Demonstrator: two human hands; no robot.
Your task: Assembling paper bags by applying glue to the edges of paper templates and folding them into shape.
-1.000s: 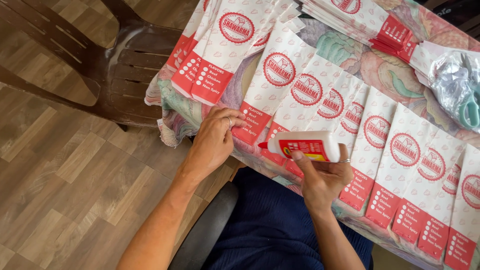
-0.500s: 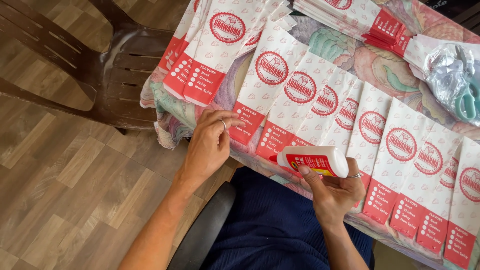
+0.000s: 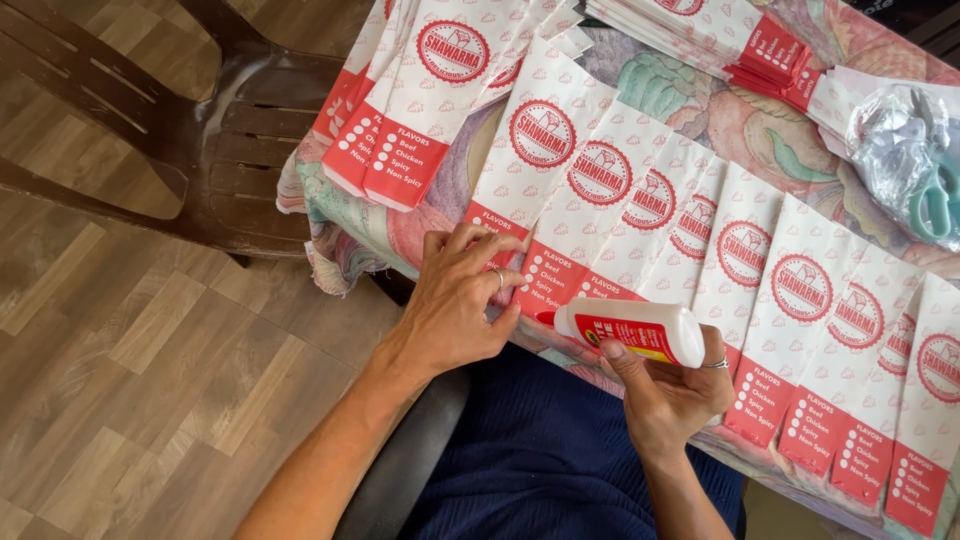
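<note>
My right hand [image 3: 668, 395] grips a white glue bottle [image 3: 632, 331] with a red label, lying sideways, its red tip pointing left at the bottom edge of a paper bag. My left hand [image 3: 462, 300] presses flat on the red lower end of the leftmost white-and-red paper bag [image 3: 530, 170]. A row of overlapping paper bags [image 3: 760, 290] runs along the table's near edge to the right.
A second pile of bags [image 3: 420, 90] hangs over the table's left end. A banded stack of bags [image 3: 720, 40] lies at the back. Clear plastic and teal scissors [image 3: 925, 190] sit at the right. A dark plastic chair [image 3: 200, 130] stands left on the wooden floor.
My right hand has moved the glue bottle left and down, bringing its tip close to my left hand at the bag's bottom edge. My left hand stays pressed on the bag.
</note>
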